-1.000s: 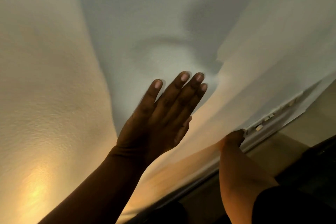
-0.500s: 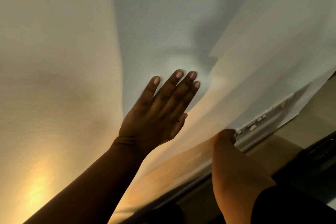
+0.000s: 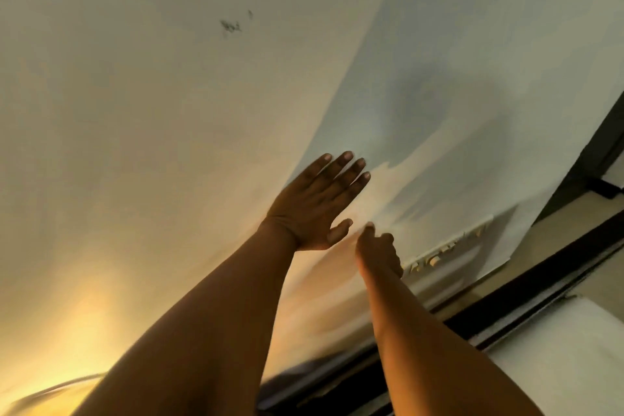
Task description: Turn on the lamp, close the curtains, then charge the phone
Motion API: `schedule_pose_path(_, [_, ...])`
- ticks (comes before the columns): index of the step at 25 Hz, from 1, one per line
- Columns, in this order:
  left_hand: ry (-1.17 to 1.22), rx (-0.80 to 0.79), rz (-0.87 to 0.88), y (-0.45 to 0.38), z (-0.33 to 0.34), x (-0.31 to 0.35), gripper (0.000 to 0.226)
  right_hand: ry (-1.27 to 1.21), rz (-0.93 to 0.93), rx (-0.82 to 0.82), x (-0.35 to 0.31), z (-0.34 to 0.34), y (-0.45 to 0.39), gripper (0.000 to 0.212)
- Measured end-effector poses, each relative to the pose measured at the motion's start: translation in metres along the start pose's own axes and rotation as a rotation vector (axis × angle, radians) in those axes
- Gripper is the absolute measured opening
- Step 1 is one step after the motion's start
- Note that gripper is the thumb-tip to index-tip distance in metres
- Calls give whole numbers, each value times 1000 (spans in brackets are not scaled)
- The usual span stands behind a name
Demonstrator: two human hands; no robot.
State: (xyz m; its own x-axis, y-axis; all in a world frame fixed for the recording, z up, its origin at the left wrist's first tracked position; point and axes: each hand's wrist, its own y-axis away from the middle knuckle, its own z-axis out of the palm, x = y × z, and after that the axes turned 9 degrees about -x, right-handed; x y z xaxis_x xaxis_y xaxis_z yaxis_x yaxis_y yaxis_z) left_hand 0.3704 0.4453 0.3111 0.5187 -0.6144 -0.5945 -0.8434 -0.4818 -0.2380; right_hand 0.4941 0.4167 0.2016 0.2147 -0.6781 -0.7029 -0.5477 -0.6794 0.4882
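White curtain [image 3: 439,152]: left hand [image 3: 312,209] flat, fingers spread; right hand [image 3: 378,252] fingers clamped on curtain edge.

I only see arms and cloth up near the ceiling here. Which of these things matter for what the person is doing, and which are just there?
Part of the job:
- white curtain, blurred
- curtain track with its clips
- left hand, flat and open
- right hand, closed at the curtain's top edge
- warm glow, presumably lamp light

Just there:
- ceiling
- dark marks on it
- dark window frame
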Motion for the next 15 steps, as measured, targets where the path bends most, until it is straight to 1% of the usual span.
schedule_pose_path(1, [46, -18, -41, 5, -4, 1, 75, 132, -132, 84, -3, -6, 13, 61])
schedule_pose_path(2, [91, -3, -105, 14, -11, 4, 76, 279, -290, 149, -3, -11, 28, 61])
schedule_pose_path(3, [153, -14, -186, 24, -14, 9, 76, 397, -402, 193, -4, -15, 40, 63])
schedule_pose_path(4, [185, -34, -248, 38, -19, 15, 76, 465, -482, 215, -6, -19, 52, 67])
schedule_pose_path(7, [201, -104, -342, 100, -33, 17, 74, 570, -611, 218, -19, -16, 103, 79])
schedule_pose_path(11, [202, -113, -509, 179, -61, -15, 72, 597, -799, 212, -41, 17, 182, 83])
schedule_pose_path(15, [220, -118, -631, 258, -93, -40, 72, 653, -932, 217, -51, 59, 255, 84])
